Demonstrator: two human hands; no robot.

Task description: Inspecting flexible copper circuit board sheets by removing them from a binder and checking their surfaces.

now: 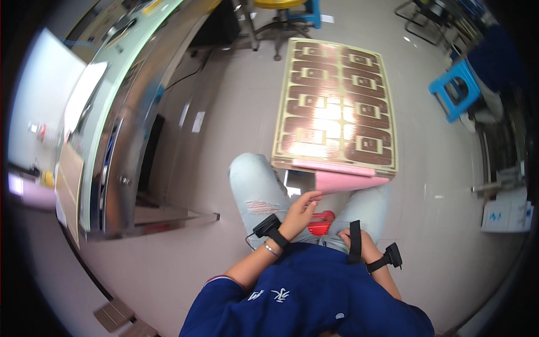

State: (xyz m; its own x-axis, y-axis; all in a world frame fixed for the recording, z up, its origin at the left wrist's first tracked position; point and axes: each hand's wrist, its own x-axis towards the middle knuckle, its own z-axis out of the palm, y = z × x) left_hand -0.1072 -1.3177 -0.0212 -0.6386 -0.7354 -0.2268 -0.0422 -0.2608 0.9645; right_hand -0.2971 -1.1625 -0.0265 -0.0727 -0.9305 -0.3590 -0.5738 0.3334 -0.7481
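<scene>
In front of my knees lies a large rectangular panel [339, 101] with brown, copper-like patterns on a pale yellow base. A pink sheet [345, 182] sticks out from its near edge, and a pink strip [334, 167] runs along that edge. My left hand [303, 210] is just short of the sheet's left corner, its fingers partly extended; I cannot tell if they touch it. By my right thigh, my right hand [348, 235] has its fingers curled in, and what they hold, if anything, is hidden. A black strap [355, 241] crosses in front of that hand.
To the left stands a glass-topped table [132, 39] with a metal frame. A blue stool [457, 90] is at the right, and a yellow-seated wheeled stool [281, 4] at the far side. Something red and plastic [320, 224] shows between my thighs.
</scene>
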